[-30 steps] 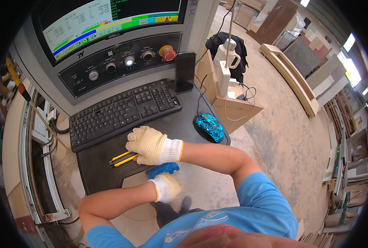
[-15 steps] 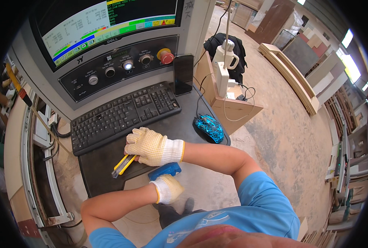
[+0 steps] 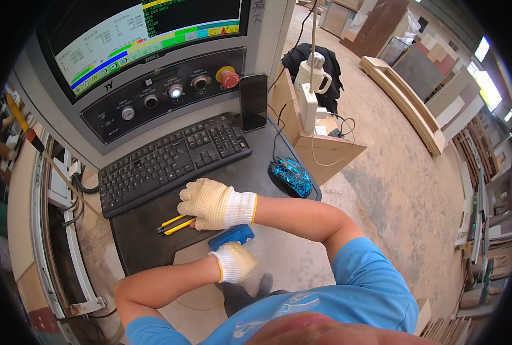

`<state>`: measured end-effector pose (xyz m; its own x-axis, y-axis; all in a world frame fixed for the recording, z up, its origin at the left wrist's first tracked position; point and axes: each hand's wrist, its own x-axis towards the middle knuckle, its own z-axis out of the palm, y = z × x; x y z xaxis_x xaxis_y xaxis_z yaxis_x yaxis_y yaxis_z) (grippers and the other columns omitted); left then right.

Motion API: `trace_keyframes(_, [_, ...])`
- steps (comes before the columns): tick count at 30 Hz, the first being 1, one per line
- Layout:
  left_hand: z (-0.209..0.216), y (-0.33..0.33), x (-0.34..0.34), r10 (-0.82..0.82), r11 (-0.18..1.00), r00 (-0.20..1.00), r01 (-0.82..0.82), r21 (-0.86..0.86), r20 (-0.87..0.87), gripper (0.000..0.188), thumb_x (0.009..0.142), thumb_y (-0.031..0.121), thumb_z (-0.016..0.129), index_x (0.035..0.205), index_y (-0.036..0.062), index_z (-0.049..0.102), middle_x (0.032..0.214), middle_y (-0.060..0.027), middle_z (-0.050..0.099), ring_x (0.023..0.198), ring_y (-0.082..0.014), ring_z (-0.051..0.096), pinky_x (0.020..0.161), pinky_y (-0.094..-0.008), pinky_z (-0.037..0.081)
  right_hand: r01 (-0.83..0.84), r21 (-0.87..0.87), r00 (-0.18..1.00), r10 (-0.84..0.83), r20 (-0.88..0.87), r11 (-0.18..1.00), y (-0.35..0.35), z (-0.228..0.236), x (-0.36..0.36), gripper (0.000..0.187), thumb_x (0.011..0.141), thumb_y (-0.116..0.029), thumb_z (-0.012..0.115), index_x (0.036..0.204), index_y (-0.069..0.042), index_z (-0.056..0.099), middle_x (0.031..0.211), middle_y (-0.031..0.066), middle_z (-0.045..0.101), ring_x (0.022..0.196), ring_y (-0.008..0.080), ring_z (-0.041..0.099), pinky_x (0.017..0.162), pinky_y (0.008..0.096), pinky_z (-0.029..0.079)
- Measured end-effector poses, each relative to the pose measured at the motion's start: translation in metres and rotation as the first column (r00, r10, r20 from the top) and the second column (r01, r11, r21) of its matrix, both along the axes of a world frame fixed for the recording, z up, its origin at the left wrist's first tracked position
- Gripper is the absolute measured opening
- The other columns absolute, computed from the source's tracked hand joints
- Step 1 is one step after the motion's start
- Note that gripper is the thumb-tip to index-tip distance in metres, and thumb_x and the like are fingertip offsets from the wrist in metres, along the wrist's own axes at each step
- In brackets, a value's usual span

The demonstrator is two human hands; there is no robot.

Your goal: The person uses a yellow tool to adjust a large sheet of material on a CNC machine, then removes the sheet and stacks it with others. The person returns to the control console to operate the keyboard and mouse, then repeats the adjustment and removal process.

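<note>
My gloved right hand (image 3: 204, 204) is over the dark shelf in front of the keyboard, its fingers closed around a yellow and black utility knife (image 3: 176, 225). The knife points left, toward the shelf's front edge; I cannot make out whether its blade is out. My gloved left hand (image 3: 236, 263) is nearer my body, below the shelf edge, with its fingers curled mostly out of sight. Against its upper side shows a blue object (image 3: 231, 237), blocky and smooth, which it appears to grip. The kind of blue object cannot be made out.
A black keyboard (image 3: 175, 158), a blue-patterned mouse (image 3: 290, 177) and an upright phone (image 3: 253, 102) are on the shelf (image 3: 138, 241). Behind stand a button panel with a red emergency stop (image 3: 227, 77) and a lit monitor. Right, a wooden box (image 3: 330, 152) carries a power strip and white jug.
My right hand has turned the utility knife, so it lies flatter and shows a narrower side. Figures on the monitor differ. My left hand and the blue object have hardly moved.
</note>
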<state>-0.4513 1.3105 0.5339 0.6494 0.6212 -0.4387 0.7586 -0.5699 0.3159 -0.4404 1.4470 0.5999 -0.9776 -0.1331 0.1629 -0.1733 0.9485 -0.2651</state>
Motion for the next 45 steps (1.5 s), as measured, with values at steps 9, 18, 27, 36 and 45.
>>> trace_keyframes(9, [0.000,0.000,0.001,0.008,1.000,1.000,-0.008,-0.018,-0.006,0.034,0.089,0.037,0.070,0.099,0.0050,0.071,0.092,-0.0208,0.073,0.085,-0.0405,0.072,0.077,-0.0523,0.057,0.000,-0.016,0.999,-0.001,-0.043,1.000,-0.001,0.000,0.001,0.031,0.082,-0.032,0.076,0.100,-0.008,0.069,0.104,0.0122,0.065,0.105,0.0321,0.062,0.090,0.0462,0.050])
trace_keyframes(18, [0.001,0.000,0.001,0.011,1.000,1.000,-0.011,-0.013,-0.008,0.034,0.090,0.037,0.069,0.100,0.0046,0.071,0.094,-0.0211,0.073,0.086,-0.0400,0.072,0.077,-0.0520,0.057,0.048,0.007,0.999,-0.048,-0.025,0.999,0.002,0.000,0.000,0.033,0.082,-0.034,0.076,0.101,-0.007,0.070,0.104,0.0127,0.065,0.107,0.0326,0.063,0.092,0.0459,0.050])
trace_keyframes(27, [0.010,0.003,0.004,-0.003,0.997,0.999,0.000,-0.079,-0.048,0.034,0.091,0.037,0.068,0.102,0.0051,0.070,0.096,-0.0209,0.073,0.088,-0.0400,0.072,0.078,-0.0522,0.057,0.064,-0.014,0.997,-0.064,-0.039,0.998,0.004,0.006,0.001,0.036,0.083,-0.034,0.076,0.106,-0.007,0.071,0.106,0.0121,0.066,0.110,0.0321,0.063,0.094,0.0455,0.050])
trace_keyframes(36, [0.003,0.001,0.001,0.011,0.999,1.000,-0.012,-0.042,-0.026,0.034,0.090,0.037,0.069,0.100,0.0048,0.070,0.094,-0.0205,0.073,0.087,-0.0401,0.072,0.077,-0.0524,0.057,0.085,0.024,0.991,-0.087,0.099,0.996,0.006,0.011,0.001,0.036,0.085,-0.033,0.075,0.110,-0.008,0.070,0.112,0.0136,0.066,0.113,0.0323,0.062,0.096,0.0450,0.050])
trace_keyframes(45, [0.004,0.001,0.001,0.000,1.000,1.000,0.000,-0.021,-0.005,0.033,0.090,0.037,0.069,0.097,0.0049,0.070,0.091,-0.0210,0.073,0.084,-0.0399,0.072,0.076,-0.0523,0.057,0.016,-0.020,0.999,-0.017,-0.046,1.000,0.005,0.008,0.003,0.038,0.083,-0.034,0.075,0.109,-0.007,0.070,0.108,0.0129,0.066,0.110,0.0324,0.063,0.093,0.0452,0.050])
